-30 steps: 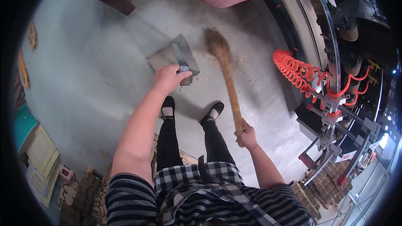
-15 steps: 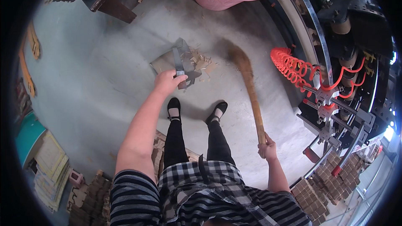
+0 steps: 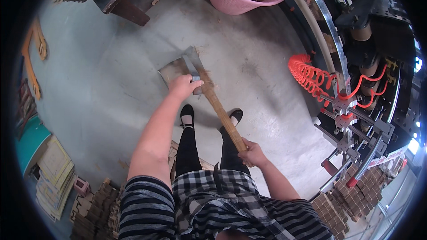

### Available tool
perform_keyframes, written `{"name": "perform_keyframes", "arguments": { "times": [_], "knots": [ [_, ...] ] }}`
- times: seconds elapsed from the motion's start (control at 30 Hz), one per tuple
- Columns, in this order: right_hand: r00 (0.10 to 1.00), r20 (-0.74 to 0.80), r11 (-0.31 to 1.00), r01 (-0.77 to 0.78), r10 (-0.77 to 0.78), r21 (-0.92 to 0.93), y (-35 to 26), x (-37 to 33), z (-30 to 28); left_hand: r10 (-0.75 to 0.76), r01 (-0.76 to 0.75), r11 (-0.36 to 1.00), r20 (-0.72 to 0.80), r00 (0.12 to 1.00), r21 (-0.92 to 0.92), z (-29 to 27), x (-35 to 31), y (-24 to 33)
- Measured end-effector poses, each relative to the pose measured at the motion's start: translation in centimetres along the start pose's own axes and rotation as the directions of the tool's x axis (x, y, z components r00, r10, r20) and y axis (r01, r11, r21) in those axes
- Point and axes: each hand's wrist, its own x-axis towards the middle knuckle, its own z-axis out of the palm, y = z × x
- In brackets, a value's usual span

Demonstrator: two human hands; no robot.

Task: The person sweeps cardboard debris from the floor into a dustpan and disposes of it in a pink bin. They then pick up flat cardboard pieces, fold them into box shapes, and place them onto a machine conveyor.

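My left hand (image 3: 182,87) is closed around the handle of a grey metal dustpan (image 3: 168,72), which rests on the floor ahead of my feet. My right hand (image 3: 254,154) grips the end of a broom (image 3: 222,113) with a long, straw-coloured handle. The broom slants forward and left from that hand. Its blurred head lies against the dustpan's right side, by the opening. A few small brown scraps show around the broom head; how many lie inside the pan is hidden by my hand and the broom.
A pink basket (image 3: 245,5) holding cardboard scraps stands ahead. On the right is a machine with a coiled red air hose (image 3: 307,72) and metal rods. Stacked cardboard pieces (image 3: 361,191) sit at the lower right and lower left. A dark table leg (image 3: 130,11) stands ahead left.
My right hand has swung the broom leftward, from the open floor up to the dustpan. The scrap pile beside the pan no longer shows on the floor. My left hand stays on the dustpan.
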Motion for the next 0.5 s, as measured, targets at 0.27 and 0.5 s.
{"name": "perform_keyframes", "arguments": {
  "times": [0.27,0.5],
  "knots": [
    [0.992,-0.125,0.989,0.018,-0.036,-0.145,-1.7,-5.7,-8.6,0.042,-0.066,0.975,-0.117,0.992,-0.214,-1.1,-3.7,-4.9],
    [0.888,-0.365,0.960,0.255,-0.279,-0.114,-10.0,6.0,-7.6,-0.216,0.156,0.856,-0.066,0.974,-0.493,-2.4,-5.4,-9.6]
  ]
}}
